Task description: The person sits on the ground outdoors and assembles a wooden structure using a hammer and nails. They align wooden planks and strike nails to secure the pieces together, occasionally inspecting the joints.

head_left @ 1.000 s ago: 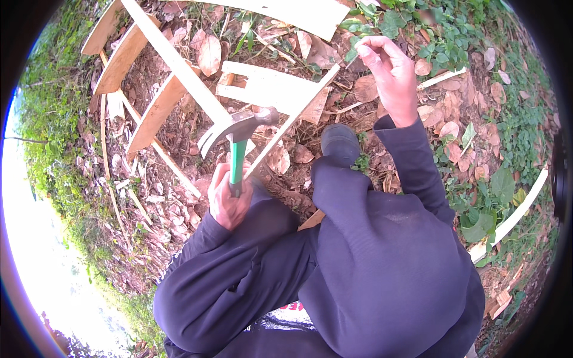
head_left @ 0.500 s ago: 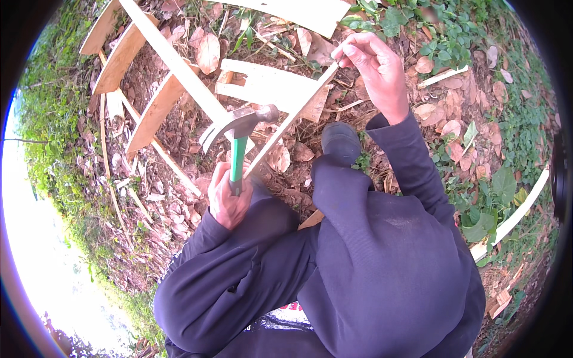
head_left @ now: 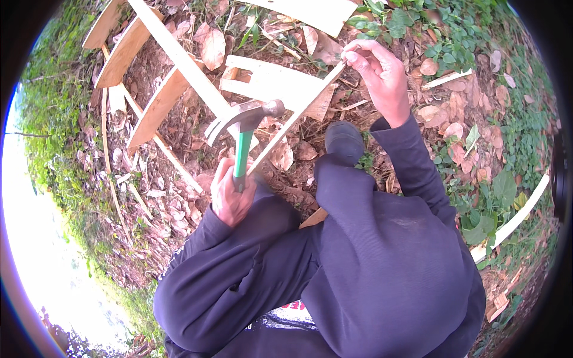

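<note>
My left hand is closed round the green handle of a claw hammer. The hammer stands nearly upright, its steel head above my fist. A narrow wooden strip slants from beside that fist up to my right hand. There my thumb and fingers pinch together at the strip's upper end. Anything small between those fingertips is too hard to make out. Behind the hammer head runs a long pale wooden bar, with curved wooden slats crossing at its left.
A pale board with a slot lies beyond the strip, and another board farther off. Dry leaves and green plants cover the ground. My dark shoe and bent knees are close below. A curved pale strip lies at right.
The whole view has shifted slightly, with things a little farther right. The hammer leans slightly more to the right in my left hand; my right hand still pinches at the strip's end.
</note>
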Available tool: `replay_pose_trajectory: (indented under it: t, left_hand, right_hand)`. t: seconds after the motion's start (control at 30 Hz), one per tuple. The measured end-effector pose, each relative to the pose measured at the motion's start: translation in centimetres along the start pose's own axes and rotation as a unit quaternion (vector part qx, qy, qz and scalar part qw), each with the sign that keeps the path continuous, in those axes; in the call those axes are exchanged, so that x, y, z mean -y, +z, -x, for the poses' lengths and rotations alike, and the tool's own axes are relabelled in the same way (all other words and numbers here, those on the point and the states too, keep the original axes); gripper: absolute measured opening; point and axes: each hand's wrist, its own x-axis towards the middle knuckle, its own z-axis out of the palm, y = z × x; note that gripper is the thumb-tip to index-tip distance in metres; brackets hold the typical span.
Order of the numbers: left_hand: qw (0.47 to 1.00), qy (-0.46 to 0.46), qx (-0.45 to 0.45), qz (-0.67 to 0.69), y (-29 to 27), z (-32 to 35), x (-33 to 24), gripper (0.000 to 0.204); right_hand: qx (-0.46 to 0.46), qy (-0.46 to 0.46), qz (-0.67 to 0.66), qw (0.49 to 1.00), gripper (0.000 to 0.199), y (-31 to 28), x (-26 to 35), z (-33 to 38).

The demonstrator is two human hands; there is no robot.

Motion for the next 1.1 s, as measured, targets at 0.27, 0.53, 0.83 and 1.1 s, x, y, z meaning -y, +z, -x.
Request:
replay_pose_trajectory:
  t: [0.27,0.53,0.83,1.1]
  left_hand:
    - [1.000,0.013,0.006,-0.005,-0.3,-0.2,-0.1,0.022]
    - [1.000,0.000,0.012,0.007,-0.2,0.1,0.0,0.021]
    - [1.000,0.011,0.020,0.011,-0.3,0.0,0.0,0.022]
    - [0.999,-0.008,0.030,0.008,-0.4,-0.2,0.0,0.024]
  right_hand:
    - [-0.002,0.057,-0.045,0.997,0.016,0.4,0.4,0.5]
    - [0.003,0.017,0.023,1.000,0.020,0.9,-0.2,0.9]
    - [0.015,0.017,0.002,1.000,0.021,1.6,0.0,0.9]
    - [-0.016,-0.016,0.016,1.000,0.021,2.0,-1.4,2.0]
